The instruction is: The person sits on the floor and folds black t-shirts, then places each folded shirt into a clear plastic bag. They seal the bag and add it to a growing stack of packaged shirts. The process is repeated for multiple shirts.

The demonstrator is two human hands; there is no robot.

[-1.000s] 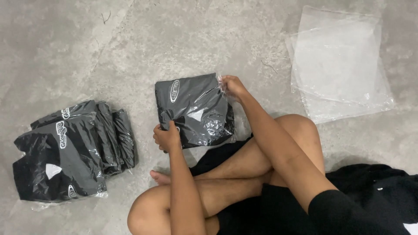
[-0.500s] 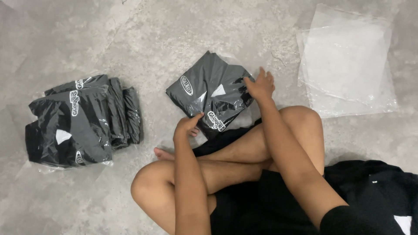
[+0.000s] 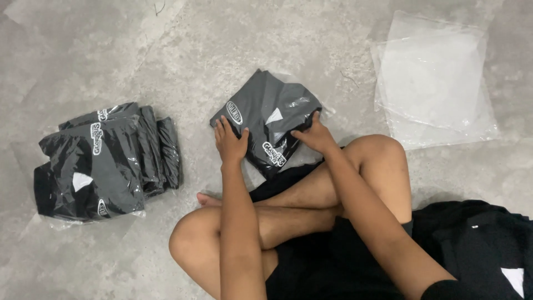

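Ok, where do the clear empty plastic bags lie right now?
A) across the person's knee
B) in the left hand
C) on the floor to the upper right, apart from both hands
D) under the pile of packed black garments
C: the clear plastic bags lie flat on the floor at upper right, while the left hand and right hand press on the bagged black garment.

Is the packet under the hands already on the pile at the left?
No: the bagged dark garment lies apart from the stack of bagged garments.
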